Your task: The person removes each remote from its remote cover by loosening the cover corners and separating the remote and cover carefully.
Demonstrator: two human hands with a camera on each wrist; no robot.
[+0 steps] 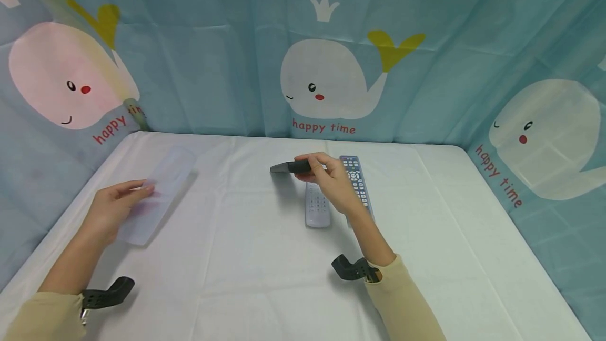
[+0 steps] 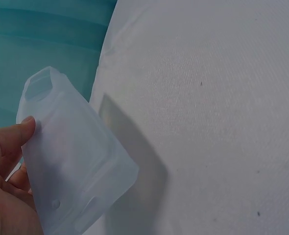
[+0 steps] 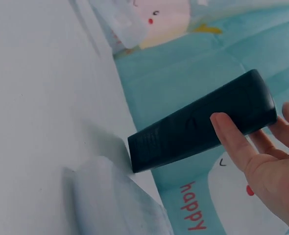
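My left hand pinches a translucent, pale remote control cover between thumb and fingers, above the left part of the table. In the left wrist view, the soft cover has an opening at its upper end and small cutouts lower down. A black remote control is gripped near one end by my right hand, its other end pointing left. Below that hand lies a light grey remote. Partly hidden behind the same hand and wrist is a longer dark-grey remote with white buttons.
A white cloth covers the table. Blue curtains with whale prints stand along its back and both sides. Black camera mounts are strapped at both wrists, by the beige sleeves.
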